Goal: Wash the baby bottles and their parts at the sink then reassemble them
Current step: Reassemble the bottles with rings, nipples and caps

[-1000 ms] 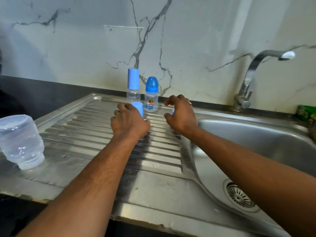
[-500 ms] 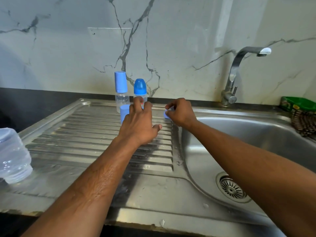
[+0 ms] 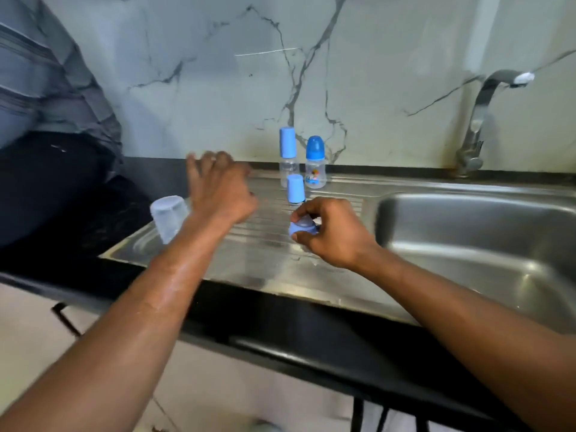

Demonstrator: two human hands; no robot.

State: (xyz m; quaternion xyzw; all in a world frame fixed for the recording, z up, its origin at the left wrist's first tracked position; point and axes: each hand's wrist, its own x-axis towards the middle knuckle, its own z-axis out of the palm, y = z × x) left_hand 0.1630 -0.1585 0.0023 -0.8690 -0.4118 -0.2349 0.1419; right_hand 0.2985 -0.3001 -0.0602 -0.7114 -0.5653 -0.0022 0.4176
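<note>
A: Right hand (image 3: 330,232)?
B: Pinched on a small blue bottle part (image 3: 301,228), fingers hiding most; ring or teat, can't tell.
A: Left hand (image 3: 218,188)?
B: Fingers spread, holding nothing, blurred, just right of an upturned clear bottle (image 3: 170,218) its forearm partly covers.
A: Beyond the hands?
B: Loose blue cap (image 3: 295,188) on the drainboard (image 3: 265,244); behind it two capped bottles (image 3: 288,157), upright. Basin (image 3: 467,232) right, cut off.
</note>
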